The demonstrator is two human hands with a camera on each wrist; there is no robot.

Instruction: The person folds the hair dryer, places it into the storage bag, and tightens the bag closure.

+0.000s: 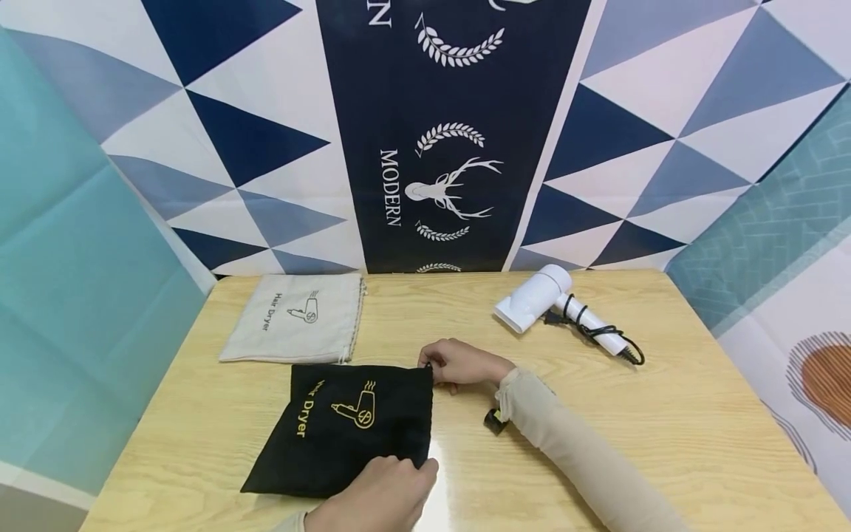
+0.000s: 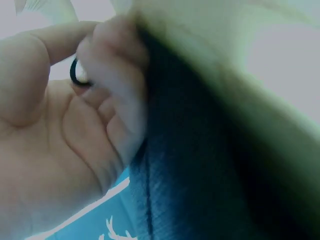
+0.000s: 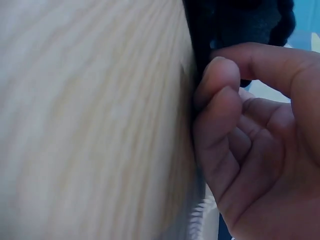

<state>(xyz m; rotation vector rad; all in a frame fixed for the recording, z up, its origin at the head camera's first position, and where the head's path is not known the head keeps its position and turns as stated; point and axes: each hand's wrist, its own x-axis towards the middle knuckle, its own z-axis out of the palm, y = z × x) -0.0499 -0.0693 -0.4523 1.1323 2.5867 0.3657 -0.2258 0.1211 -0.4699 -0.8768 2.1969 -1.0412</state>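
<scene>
A black cloth pouch [image 1: 392, 443] printed with a yellow hair dryer and "Hair Dryer" lies on the table, its straight right edge stretched between two hands. My left hand [image 1: 382, 491] pinches the near corner of that edge; in the left wrist view, a thin black cord loop [image 2: 75, 75] shows by the curled fingers. My right hand [image 1: 465, 362] pinches the far corner between thumb and fingertips. In the right wrist view, dark cloth [image 3: 240, 22] sits at those fingertips, close over the wood.
A white cloth pouch [image 1: 295, 318] with a similar print lies at the back left. At the back right is a white hair dryer [image 1: 535, 295], its black cord [image 1: 588, 329] wound round the handle. Under the right sleeve [image 1: 565, 428] a small black object [image 1: 495, 421] shows. A patterned wall cloth [image 1: 439, 244] hangs behind the table.
</scene>
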